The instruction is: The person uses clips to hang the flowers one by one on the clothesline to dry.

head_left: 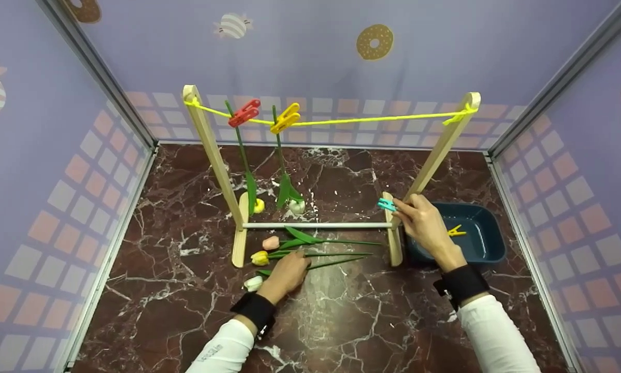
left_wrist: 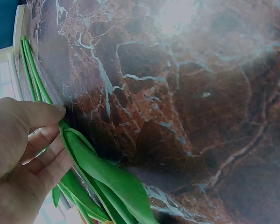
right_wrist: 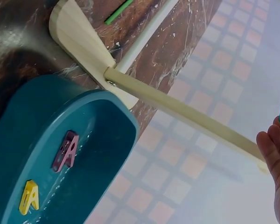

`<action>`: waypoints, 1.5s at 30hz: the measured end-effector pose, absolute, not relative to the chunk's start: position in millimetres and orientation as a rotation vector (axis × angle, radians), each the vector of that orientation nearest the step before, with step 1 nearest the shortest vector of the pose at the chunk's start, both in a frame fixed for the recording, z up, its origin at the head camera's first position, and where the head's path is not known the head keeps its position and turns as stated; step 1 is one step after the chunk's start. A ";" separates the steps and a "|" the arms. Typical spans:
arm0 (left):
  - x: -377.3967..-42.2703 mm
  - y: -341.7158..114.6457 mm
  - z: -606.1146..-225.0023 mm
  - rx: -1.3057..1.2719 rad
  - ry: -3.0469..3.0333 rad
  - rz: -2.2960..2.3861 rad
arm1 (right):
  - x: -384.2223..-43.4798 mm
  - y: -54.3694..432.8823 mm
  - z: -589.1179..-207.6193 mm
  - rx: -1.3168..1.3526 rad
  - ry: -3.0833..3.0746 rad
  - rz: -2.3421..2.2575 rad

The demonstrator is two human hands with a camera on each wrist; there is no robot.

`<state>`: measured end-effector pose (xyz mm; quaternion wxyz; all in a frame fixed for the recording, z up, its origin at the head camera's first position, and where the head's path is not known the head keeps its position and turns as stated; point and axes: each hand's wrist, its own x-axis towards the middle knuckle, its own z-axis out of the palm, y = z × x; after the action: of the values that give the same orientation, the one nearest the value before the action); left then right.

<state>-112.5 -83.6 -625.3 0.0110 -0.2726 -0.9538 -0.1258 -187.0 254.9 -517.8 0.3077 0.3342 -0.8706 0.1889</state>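
My right hand (head_left: 425,224) pinches a teal clothespin (head_left: 387,204) beside the frame's right post; its edge also shows in the right wrist view. Low over the floor, my left hand (head_left: 288,272) pinches the green stem of a white artificial tulip (head_left: 253,283), thumb and fingers close to its leaves (left_wrist: 109,175). Next to that hand lie a yellow tulip (head_left: 260,258) and a pink tulip (head_left: 271,243), stems pointing right. On the yellow string (head_left: 362,120), a red clothespin (head_left: 244,113) and a yellow clothespin (head_left: 285,118) each hold a tulip upside down.
The string runs between two wooden posts (head_left: 212,150) joined low by a white rod (head_left: 315,225). A dark teal basin (head_left: 498,243) stands at right, holding a yellow clothespin (right_wrist: 29,197) and a purple clothespin (right_wrist: 65,151). Patterned walls (head_left: 315,62) enclose the marbled floor (head_left: 341,321).
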 end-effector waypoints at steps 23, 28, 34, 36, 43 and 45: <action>-108.6 -83.6 -630.0 -0.856 -2.938 -0.409 | -192.7 247.3 -519.3 0.854 -2.321 0.555; -106.9 -83.5 -627.5 -0.879 -2.934 -0.462 | -192.4 247.7 -518.8 0.851 -2.330 0.579; -106.1 -81.0 -616.4 -0.908 -2.912 -0.599 | -192.7 248.2 -519.6 0.823 -2.341 0.579; -106.7 -80.1 -612.5 -0.912 -2.908 -0.642 | -192.9 247.9 -519.9 0.816 -2.341 0.584; -108.9 -82.1 -598.4 -0.936 -2.849 -0.731 | -193.3 246.0 -519.0 0.815 -2.345 0.581; -110.0 -83.4 -593.7 -0.941 -2.822 -0.735 | -192.8 245.1 -518.1 0.815 -2.343 0.582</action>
<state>-110.0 -83.4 -593.7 0.0388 -0.3069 -0.9203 -0.2396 -192.8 245.1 -518.1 0.2926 0.3059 -0.8793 0.2184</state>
